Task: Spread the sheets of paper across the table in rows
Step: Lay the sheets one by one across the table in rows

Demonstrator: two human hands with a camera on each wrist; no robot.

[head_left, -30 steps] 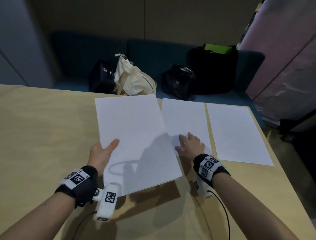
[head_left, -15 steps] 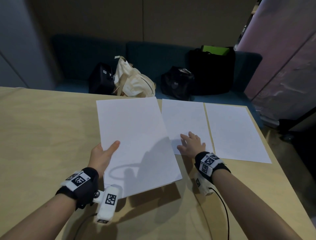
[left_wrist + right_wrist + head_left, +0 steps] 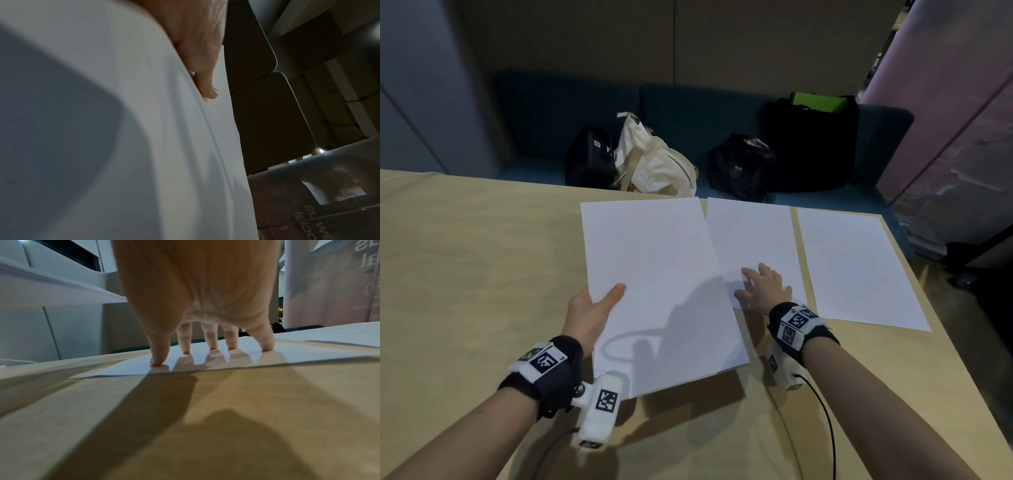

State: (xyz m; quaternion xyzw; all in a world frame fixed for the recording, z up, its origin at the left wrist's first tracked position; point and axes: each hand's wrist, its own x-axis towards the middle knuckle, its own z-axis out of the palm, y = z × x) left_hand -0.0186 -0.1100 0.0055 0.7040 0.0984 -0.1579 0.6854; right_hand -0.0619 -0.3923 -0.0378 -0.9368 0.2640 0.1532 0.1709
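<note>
My left hand (image 3: 594, 305) grips a stack of white sheets (image 3: 654, 284) by its left edge, thumb on top, and holds it above the wooden table (image 3: 465, 274). The left wrist view shows that stack (image 3: 144, 146) close up with the thumb (image 3: 207, 84) on it. A single sheet (image 3: 753, 240) lies flat to the right of the stack, and my right hand (image 3: 763, 287) presses its near edge with spread fingertips (image 3: 212, 346). Another sheet (image 3: 856, 263) lies further right, near the table's right edge.
Behind the table runs a dark blue bench (image 3: 688, 113) with black bags (image 3: 810, 144) and a cream tote (image 3: 654, 161). The table's right edge (image 3: 941, 342) drops to the floor. Bare wood extends to the left and near side.
The right hand has shifted slightly on the middle sheet, nudging it. The left hand keeps the stack almost still.
</note>
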